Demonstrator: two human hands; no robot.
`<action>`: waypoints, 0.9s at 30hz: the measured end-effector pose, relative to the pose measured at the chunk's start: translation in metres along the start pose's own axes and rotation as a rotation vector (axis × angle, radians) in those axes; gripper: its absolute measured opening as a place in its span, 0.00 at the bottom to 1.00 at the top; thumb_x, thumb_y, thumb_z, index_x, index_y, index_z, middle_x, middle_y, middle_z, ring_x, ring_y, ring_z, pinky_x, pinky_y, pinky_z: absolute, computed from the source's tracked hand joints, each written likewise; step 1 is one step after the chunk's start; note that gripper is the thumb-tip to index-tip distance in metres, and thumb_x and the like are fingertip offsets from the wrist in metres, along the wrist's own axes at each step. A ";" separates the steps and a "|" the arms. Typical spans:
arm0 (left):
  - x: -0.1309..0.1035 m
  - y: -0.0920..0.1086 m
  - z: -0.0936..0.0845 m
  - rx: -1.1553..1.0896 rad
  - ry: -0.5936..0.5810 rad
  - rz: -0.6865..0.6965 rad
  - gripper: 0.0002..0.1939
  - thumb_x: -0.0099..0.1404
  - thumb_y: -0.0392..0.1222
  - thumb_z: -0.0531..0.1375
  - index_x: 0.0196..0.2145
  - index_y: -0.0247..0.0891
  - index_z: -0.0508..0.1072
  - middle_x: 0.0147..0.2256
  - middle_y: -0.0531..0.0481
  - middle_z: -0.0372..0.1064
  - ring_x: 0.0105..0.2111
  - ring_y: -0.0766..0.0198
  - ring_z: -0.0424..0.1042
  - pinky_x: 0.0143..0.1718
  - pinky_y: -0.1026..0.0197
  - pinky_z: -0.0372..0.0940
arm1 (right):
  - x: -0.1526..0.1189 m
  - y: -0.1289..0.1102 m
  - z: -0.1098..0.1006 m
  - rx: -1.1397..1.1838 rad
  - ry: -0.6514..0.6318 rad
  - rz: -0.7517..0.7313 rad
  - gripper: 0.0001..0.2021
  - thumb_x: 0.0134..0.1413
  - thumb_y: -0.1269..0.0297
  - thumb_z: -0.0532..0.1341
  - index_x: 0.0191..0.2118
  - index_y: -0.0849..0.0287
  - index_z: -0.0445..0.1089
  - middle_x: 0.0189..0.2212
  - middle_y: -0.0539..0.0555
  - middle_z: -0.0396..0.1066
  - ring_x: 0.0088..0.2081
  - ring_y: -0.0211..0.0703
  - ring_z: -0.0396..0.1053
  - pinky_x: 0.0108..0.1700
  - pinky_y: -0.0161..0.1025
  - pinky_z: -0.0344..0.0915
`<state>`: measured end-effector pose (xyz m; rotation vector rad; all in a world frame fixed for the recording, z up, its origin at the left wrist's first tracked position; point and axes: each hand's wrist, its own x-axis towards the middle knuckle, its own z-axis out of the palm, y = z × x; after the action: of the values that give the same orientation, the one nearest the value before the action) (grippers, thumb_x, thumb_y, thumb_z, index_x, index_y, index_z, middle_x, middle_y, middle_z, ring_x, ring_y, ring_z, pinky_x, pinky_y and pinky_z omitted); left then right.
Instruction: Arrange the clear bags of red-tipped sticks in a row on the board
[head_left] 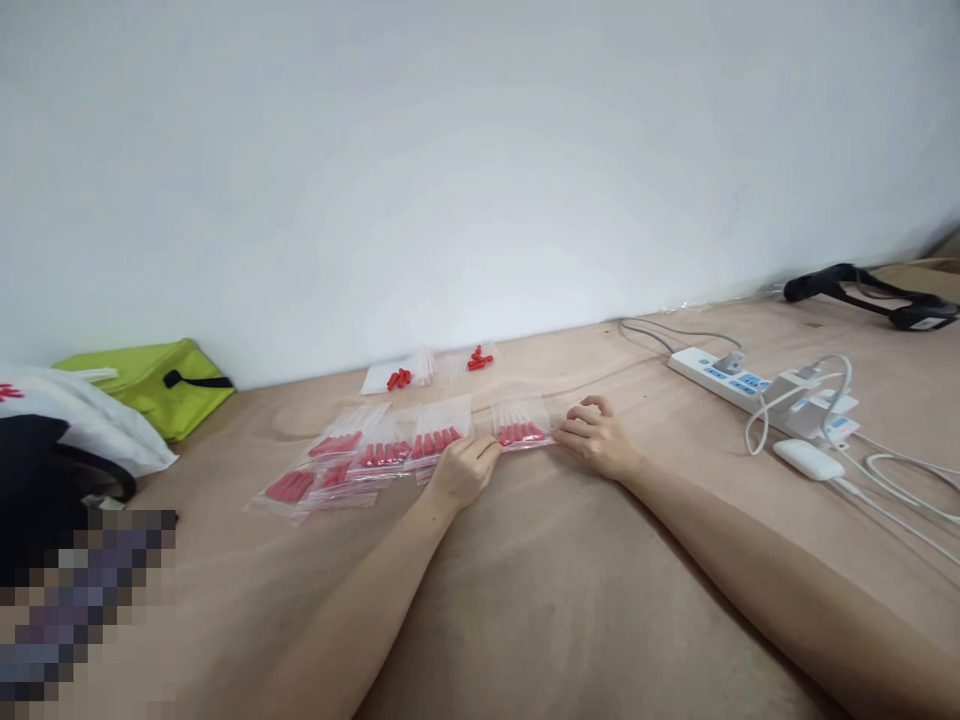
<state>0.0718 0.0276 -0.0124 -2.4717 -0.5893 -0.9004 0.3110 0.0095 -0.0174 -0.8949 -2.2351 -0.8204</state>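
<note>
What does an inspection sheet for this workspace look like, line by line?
Surface: tan wooden tabletop, bare in front.
Job's things: small clear plastic bag of red pieces between both hands; row of similar filled bags to its left; loose red pieces near the wall.
Clutter: lime green fabric pouch, white cloth bundle, black curved device.
Grippers: left hand and right hand pinch the bag's edges.
Cables: white power strip with white cords and adapters.
Surroundings: plain white wall.
</note>
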 end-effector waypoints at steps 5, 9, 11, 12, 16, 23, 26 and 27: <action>0.000 0.001 -0.004 -0.039 0.021 -0.078 0.07 0.61 0.32 0.50 0.29 0.34 0.67 0.27 0.49 0.69 0.28 0.67 0.69 0.30 0.64 0.65 | -0.001 0.000 -0.003 -0.006 0.062 -0.068 0.07 0.56 0.71 0.52 0.33 0.59 0.67 0.26 0.49 0.69 0.33 0.35 0.60 0.45 0.41 0.50; -0.001 0.000 -0.006 -0.089 0.018 -0.129 0.07 0.61 0.33 0.51 0.28 0.35 0.68 0.27 0.50 0.70 0.29 0.67 0.69 0.30 0.65 0.66 | 0.000 -0.001 -0.004 -0.037 0.094 -0.090 0.09 0.56 0.73 0.51 0.31 0.59 0.67 0.25 0.48 0.68 0.33 0.35 0.61 0.46 0.41 0.50; -0.001 0.000 -0.007 -0.090 0.011 -0.127 0.07 0.61 0.33 0.51 0.28 0.35 0.68 0.28 0.50 0.70 0.29 0.67 0.70 0.31 0.65 0.66 | 0.001 -0.001 -0.004 -0.047 0.091 -0.088 0.09 0.56 0.73 0.51 0.30 0.59 0.66 0.23 0.48 0.67 0.32 0.34 0.61 0.46 0.41 0.49; 0.000 0.000 -0.007 -0.081 0.011 -0.112 0.07 0.61 0.33 0.51 0.29 0.35 0.68 0.28 0.50 0.70 0.29 0.67 0.70 0.31 0.64 0.66 | 0.002 -0.002 -0.004 -0.048 0.088 -0.081 0.09 0.56 0.73 0.51 0.29 0.59 0.66 0.22 0.47 0.67 0.32 0.34 0.61 0.47 0.42 0.48; 0.005 0.001 -0.006 -0.039 0.051 0.002 0.07 0.60 0.34 0.52 0.34 0.35 0.70 0.33 0.49 0.71 0.32 0.66 0.70 0.33 0.64 0.67 | 0.004 -0.006 -0.004 -0.021 0.055 -0.031 0.10 0.56 0.73 0.49 0.28 0.59 0.65 0.23 0.47 0.67 0.33 0.34 0.61 0.47 0.43 0.46; 0.013 0.003 -0.006 -0.029 0.053 0.090 0.07 0.59 0.32 0.53 0.30 0.34 0.70 0.28 0.51 0.70 0.30 0.66 0.69 0.31 0.64 0.67 | 0.007 -0.012 -0.003 0.064 0.006 0.072 0.09 0.54 0.72 0.51 0.27 0.58 0.65 0.23 0.47 0.67 0.32 0.34 0.60 0.48 0.43 0.45; 0.011 0.003 -0.005 -0.033 0.065 0.085 0.06 0.59 0.32 0.53 0.28 0.34 0.70 0.27 0.51 0.70 0.30 0.66 0.69 0.31 0.64 0.67 | 0.008 -0.014 -0.001 0.084 0.004 0.050 0.08 0.54 0.71 0.52 0.29 0.57 0.66 0.24 0.47 0.67 0.33 0.35 0.60 0.48 0.44 0.44; 0.011 0.003 -0.004 -0.040 0.070 0.073 0.06 0.58 0.31 0.54 0.28 0.34 0.70 0.27 0.50 0.70 0.30 0.66 0.69 0.31 0.63 0.67 | 0.009 -0.015 -0.001 0.087 0.003 0.043 0.08 0.54 0.71 0.52 0.29 0.57 0.66 0.24 0.47 0.67 0.33 0.35 0.60 0.48 0.44 0.44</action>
<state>0.0793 0.0255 -0.0030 -2.4687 -0.4594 -0.9738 0.2947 0.0039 -0.0152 -0.8967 -2.2230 -0.6991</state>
